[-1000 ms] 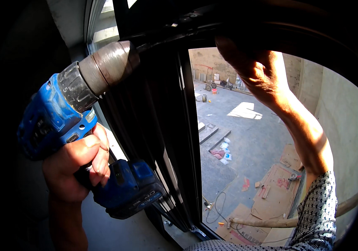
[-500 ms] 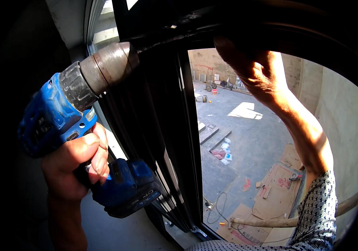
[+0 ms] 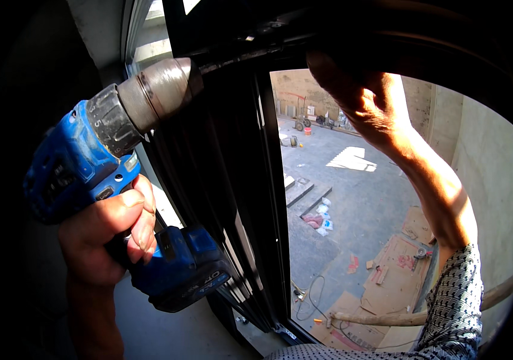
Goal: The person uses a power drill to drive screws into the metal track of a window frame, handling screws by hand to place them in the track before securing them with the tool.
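My left hand is wrapped round the handle of a blue cordless drill, a finger at its trigger. The worn metal chuck points up and right to the dark upper rail of a black window frame. Deep shadow hides any bit in the chuck and the spot it faces. Below the handle sits the drill's blue and black battery pack. My right hand is raised against the frame's dark top edge, right of the drill. Its fingers vanish into shadow, so their grip cannot be seen.
Through the opening lies a grey concrete floor well below, with cardboard sheets, white bags, a hand truck and a loose cable. A wooden pole crosses low outside. A concrete wall rises at right.
The drill has shifted very slightly upward in my left hand, its chuck a touch higher. My right hand stays in the same place.
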Demonstrator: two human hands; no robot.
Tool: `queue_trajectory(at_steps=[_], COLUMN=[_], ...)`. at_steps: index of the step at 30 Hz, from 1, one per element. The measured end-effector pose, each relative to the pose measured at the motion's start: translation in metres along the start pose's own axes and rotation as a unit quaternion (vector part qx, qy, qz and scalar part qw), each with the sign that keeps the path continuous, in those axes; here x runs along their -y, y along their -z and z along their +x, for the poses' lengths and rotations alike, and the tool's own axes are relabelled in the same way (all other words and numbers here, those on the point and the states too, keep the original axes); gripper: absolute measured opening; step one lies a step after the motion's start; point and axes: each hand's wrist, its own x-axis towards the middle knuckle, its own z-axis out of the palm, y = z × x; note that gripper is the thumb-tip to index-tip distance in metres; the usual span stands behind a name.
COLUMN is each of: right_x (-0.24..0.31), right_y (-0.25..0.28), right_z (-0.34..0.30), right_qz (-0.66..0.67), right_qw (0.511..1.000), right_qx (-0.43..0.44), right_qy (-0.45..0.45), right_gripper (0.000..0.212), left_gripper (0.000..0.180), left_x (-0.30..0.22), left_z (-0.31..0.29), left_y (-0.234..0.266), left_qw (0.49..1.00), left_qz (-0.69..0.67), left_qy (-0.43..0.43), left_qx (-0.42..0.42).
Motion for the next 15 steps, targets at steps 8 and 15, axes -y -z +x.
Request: queue_trajectory(at_steps=[8, 15], right_x=[-0.029, -0.024], right_y=[-0.014, -0.013], right_z=[0.000, -0.001], right_qz=[0.024, 0.027], right_qw=[0.999, 0.998], right_qx=[-0.017, -0.023], right_qy=[0.043, 0.046], right_gripper=[0.017, 0.016], left_gripper=[0.021, 0.020], left_x=[0.001, 0.002], left_z=[-0.004, -0.006], left_y=[0.001, -0.002], left_qw=[0.996, 0.998], left_qz=[0.077, 0.051], left_qy=[-0.004, -0.005], left_qx=[-0.035, -0.040])
